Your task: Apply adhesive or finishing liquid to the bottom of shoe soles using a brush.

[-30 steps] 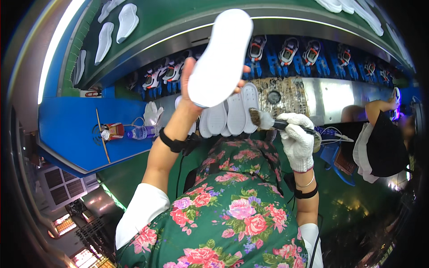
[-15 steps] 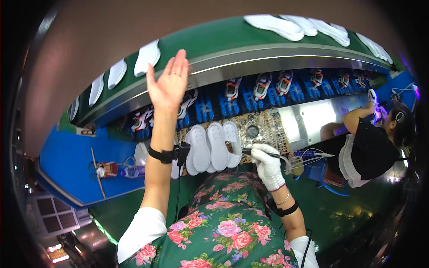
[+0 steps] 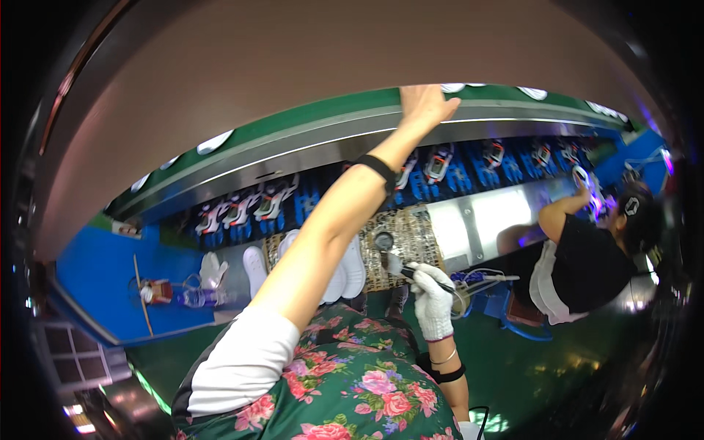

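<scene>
Both hands were busy: left hand point(image 3: 425, 103) reached up, fingers together, empty; gloved right hand point(image 3: 433, 301) gripped a brush point(image 3: 411, 273) beside white soles point(image 3: 352, 268).

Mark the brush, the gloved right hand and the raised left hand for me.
brush point(image 3: 411, 271), head view, on the dark handle above the glove.
gloved right hand point(image 3: 433, 304), head view, on the glove's back.
raised left hand point(image 3: 425, 103), head view, on the palm.

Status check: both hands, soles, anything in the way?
Left hand open, empty, raised to the upper green belt. Gloved right hand grips brush. White soles on bench, untouched. Co-worker apart, right.
</scene>
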Tool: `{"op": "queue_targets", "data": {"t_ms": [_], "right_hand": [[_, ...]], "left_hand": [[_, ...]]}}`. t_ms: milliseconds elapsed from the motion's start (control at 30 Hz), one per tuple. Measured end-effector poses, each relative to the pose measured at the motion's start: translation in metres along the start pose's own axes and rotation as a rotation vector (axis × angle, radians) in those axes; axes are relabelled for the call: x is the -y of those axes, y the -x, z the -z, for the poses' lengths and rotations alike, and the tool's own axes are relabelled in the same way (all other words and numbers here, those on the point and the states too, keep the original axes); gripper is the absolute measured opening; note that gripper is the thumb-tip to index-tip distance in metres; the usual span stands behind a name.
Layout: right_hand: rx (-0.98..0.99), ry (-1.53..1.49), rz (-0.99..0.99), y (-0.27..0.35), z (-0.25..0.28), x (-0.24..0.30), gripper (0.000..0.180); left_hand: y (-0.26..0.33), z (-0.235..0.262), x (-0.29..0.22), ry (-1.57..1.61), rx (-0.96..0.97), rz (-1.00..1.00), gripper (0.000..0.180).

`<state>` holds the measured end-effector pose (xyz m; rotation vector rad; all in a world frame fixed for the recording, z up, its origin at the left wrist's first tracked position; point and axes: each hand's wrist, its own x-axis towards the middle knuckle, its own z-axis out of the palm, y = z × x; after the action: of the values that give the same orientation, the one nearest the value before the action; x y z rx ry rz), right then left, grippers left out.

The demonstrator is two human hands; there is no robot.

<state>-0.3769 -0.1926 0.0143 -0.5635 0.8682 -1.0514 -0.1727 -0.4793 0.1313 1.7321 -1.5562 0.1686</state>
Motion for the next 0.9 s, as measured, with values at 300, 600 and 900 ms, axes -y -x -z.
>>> {"op": "queue_targets", "data": {"t_ms": [300,600,900], "right_hand": [[-0.014,0.017,-0.064,-0.011,0.025,-0.006,0.02],[0.09,0.043,-0.107,-0.031,-0.011,-0.014,0.024],[0.151,0.017,-0.109,-0.028,-0.049,-0.03,0.022]], "left_hand": [[0.048,0.098,0.051,1.381,-0.05,0.544,0.044],[0.214,0.257,0.158,1.481,-0.346,0.459,0.059],[0.212,0.326,0.236,1.538,-0.413,0.554,0.053]]}}
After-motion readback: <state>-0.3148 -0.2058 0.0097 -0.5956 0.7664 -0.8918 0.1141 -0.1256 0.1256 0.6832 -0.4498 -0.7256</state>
